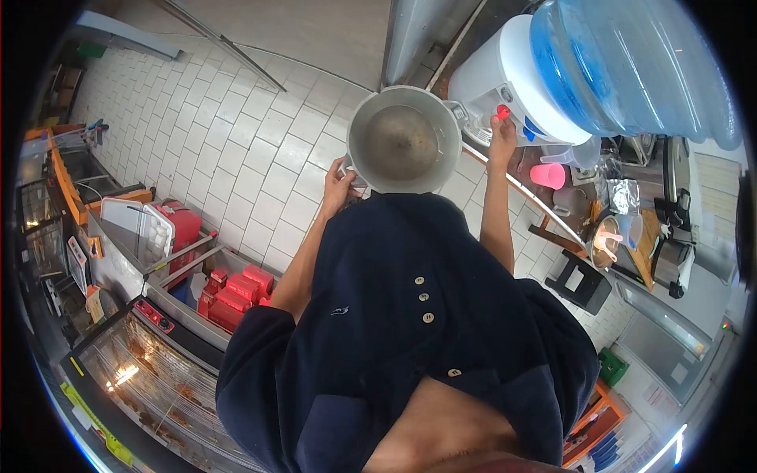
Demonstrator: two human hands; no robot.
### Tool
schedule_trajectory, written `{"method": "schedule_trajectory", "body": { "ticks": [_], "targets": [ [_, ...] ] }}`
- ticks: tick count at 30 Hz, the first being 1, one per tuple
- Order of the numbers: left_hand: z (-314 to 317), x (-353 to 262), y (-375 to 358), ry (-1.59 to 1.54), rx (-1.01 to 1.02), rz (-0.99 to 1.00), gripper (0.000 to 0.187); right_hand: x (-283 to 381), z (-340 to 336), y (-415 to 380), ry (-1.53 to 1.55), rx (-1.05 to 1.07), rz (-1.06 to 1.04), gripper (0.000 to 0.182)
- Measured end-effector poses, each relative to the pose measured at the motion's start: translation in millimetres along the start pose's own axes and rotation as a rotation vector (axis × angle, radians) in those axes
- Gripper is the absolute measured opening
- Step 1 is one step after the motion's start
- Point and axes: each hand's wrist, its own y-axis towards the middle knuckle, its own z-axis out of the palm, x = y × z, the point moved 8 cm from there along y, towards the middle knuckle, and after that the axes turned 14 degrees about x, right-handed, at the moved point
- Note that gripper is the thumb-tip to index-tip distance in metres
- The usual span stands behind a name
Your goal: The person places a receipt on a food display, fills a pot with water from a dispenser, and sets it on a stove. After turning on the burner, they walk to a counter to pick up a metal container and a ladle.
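Observation:
In the head view a grey metal pot (359, 162) hangs in front of my body, with what looks like a little liquid over its stained bottom. My left hand (339, 186) is closed on the pot's left handle. On the other side, my right hand (503, 139) pinches the red tap (502, 112) of a white water dispenser (489, 75). The pot's right handle (456, 113) lies close to the dispenser, just below the tap area. A large blue water bottle (631, 63) sits upside down on the dispenser.
A pink cup (548, 176), a clear jug (582, 154) and a bowl with utensils (605, 240) stand on the right-hand counter. Red containers (236, 290) lie in a metal bin at left, near a lit glass display case (150, 370). White floor tiles (236, 150) stretch ahead.

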Motion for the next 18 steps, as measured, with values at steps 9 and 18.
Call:
{"method": "schedule_trajectory", "body": {
  "ticks": [9, 18],
  "targets": [
    [0, 1, 1, -0.012, 0.018, 0.017, 0.043, 10, 18, -9, 0.098, 0.077, -0.065, 0.06],
    [-4, 5, 2, -0.024, 0.002, 0.019, 0.043, 15, 23, -12, -0.117, 0.232, -0.157, 0.053]
  ]
}}
